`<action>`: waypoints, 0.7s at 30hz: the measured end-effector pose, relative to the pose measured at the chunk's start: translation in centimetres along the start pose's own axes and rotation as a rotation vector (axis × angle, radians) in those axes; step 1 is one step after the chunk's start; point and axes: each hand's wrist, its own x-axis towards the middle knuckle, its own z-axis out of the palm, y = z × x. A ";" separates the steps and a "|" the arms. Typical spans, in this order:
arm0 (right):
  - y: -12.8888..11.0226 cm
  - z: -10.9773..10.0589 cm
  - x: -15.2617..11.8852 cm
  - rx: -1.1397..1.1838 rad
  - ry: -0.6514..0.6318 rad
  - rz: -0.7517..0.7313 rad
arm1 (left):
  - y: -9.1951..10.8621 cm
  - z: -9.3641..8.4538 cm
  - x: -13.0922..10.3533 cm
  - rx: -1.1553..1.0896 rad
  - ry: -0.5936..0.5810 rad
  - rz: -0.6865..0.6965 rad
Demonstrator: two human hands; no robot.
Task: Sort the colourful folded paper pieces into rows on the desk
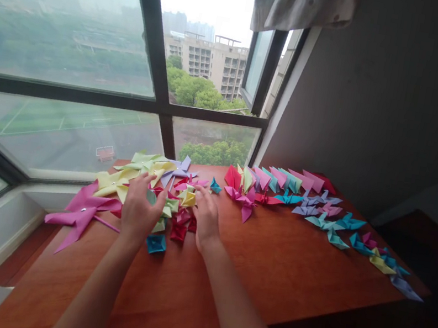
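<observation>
Both my hands are over a pile of small folded paper pieces on the wooden table. My left hand (142, 206) is at the pile's left side, thumb apart from the fingers. On the other side my right hand (207, 215) has its fingers stretched forward, close to a yellow folded piece (187, 198). Between them lie light green pieces (170, 207) and red pieces (178, 231). A blue folded piece (156, 243) sits nearest to me. Whether my fingertips touch the paper, I cannot tell. Beside my left hand lies a magenta pinwheel (84, 210), with yellow pinwheels (112, 184) behind it.
A purple pinwheel (179, 171) lies near the window (202, 139). To the right, several paper cranes (324, 222) spread along the table (251, 270). Folded paper triangles (279, 177) stand in a row at the back, by the grey wall (364, 99).
</observation>
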 end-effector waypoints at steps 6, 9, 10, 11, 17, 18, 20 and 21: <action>-0.6 -4.5 -1.6 -0.136 0.015 -0.027 | 2.3 -0.8 -2.4 -0.020 0.077 0.181; -0.9 -7.4 -2.4 -0.219 0.072 -0.078 | 3.6 -1.0 -3.7 -0.042 0.075 0.227; -1.1 -8.5 -2.7 -0.249 0.096 -0.100 | 4.0 -0.8 -4.2 -0.054 0.064 0.245; -1.3 -9.7 -2.9 -0.281 0.117 -0.125 | 4.5 -0.6 -4.7 -0.070 0.049 0.263; -3.1 -18.4 -5.1 -0.510 0.271 -0.283 | 7.6 2.4 -8.5 -0.198 -0.207 0.337; -3.6 -20.1 -5.6 -0.536 0.314 -0.300 | 8.1 3.0 -9.3 -0.220 -0.269 0.348; -4.9 -23.8 -6.6 -0.583 0.410 -0.324 | 9.2 4.1 -10.8 -0.261 -0.395 0.377; -5.7 -25.7 -7.2 -0.611 0.458 -0.333 | 9.8 4.5 -11.5 -0.280 -0.460 0.393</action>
